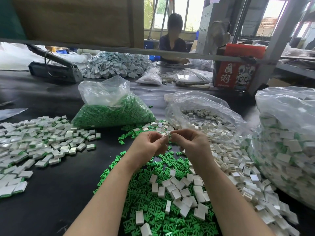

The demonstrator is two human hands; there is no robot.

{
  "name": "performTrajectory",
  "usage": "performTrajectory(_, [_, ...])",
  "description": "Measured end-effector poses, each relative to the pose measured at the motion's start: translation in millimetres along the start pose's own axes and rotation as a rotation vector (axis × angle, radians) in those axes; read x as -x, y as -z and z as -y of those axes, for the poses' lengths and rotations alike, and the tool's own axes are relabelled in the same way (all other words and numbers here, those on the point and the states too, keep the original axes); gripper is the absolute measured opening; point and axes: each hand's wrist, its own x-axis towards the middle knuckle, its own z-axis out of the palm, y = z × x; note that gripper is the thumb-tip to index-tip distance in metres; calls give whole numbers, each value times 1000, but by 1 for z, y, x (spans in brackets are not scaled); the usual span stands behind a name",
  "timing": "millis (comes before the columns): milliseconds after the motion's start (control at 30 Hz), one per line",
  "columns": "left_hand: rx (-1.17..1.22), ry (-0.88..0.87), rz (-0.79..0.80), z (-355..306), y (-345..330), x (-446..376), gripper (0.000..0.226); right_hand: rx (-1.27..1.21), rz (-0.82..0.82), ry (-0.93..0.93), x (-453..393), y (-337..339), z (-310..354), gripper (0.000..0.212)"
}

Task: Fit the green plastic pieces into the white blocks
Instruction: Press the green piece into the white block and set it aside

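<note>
Above loose green pieces (153, 217), our left hand (147, 145) and right hand (192, 143) pinch one white block (167, 135), each grip narrow, its long axis running left-right.

Black work table (56, 193). Loose green pieces (150, 217) and white blocks (185, 188) are heaped at centre; assembled blocks (39, 142) are spread at left; bags of green pieces (112, 113) and white blocks (204, 116) are set behind.

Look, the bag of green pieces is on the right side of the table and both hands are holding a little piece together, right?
Not quite. The head view shows the bag of green pieces left of centre, behind the hands. The left hand and right hand do hold a small piece together.
</note>
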Motion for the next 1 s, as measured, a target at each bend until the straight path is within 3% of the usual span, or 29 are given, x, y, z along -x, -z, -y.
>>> performTrajectory(133, [-193, -10, 91, -3, -3, 2, 19, 30, 29, 6, 0, 0, 0, 10])
performTrajectory(267, [-177, -55, 96, -3, -5, 4, 24, 211, 77, 19, -2, 0, -2, 5])
performTrajectory(467, [-182, -96, 99, 2, -5, 2, 28, 455, 214, 15, -2, -7, -10, 31])
performTrajectory(667, [-111, -87, 156, 0, -8, 4, 25, 369, 234, 20, 1, -8, -8, 39])
performTrajectory(833, [-144, -76, 205, 3, -7, 5, 23, 155, 289, -83, 2, -5, -8, 40])
performTrajectory(1000, [-174, -27, 212, 9, -6, 2, 24, 144, 337, -125, 0, 1, -11, 43])
